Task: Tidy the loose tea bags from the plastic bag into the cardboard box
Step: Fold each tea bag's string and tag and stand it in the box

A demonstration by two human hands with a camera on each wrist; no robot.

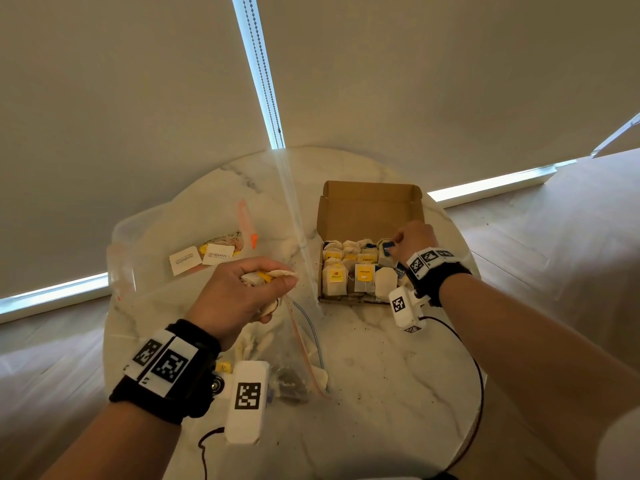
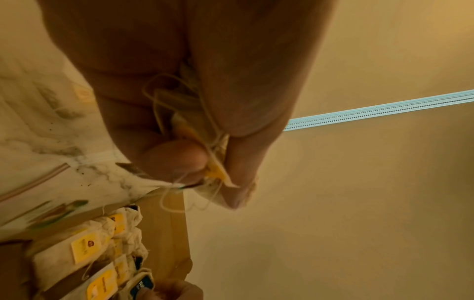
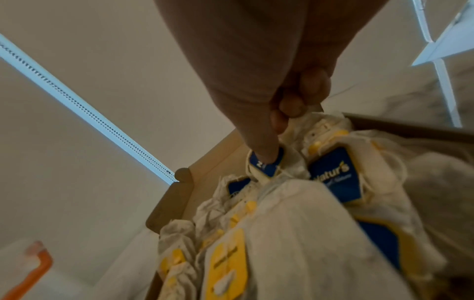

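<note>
An open cardboard box point(image 1: 367, 206) stands on the round marble table point(image 1: 381, 358), packed with rows of tea bags point(image 1: 349, 271) with yellow and blue tags. My right hand point(image 1: 403, 244) reaches into the box's right rear corner and pinches a blue-tagged tea bag point(image 3: 268, 166) between thumb and fingers. My left hand point(image 1: 249, 289) hovers left of the box, above the clear plastic bag point(image 1: 194, 258), gripping a bunch of yellow-tagged tea bags point(image 2: 218, 174) with loose strings. More tea bags lie in the plastic bag near my left wrist.
Two white printed sachets point(image 1: 201, 258) and an orange zip slider point(image 1: 254, 240) lie on the plastic bag. Tea crumbs dot the table. Black cables point(image 1: 474, 375) trail from both wrist cameras. Window blinds hang behind the table; wooden floor surrounds it.
</note>
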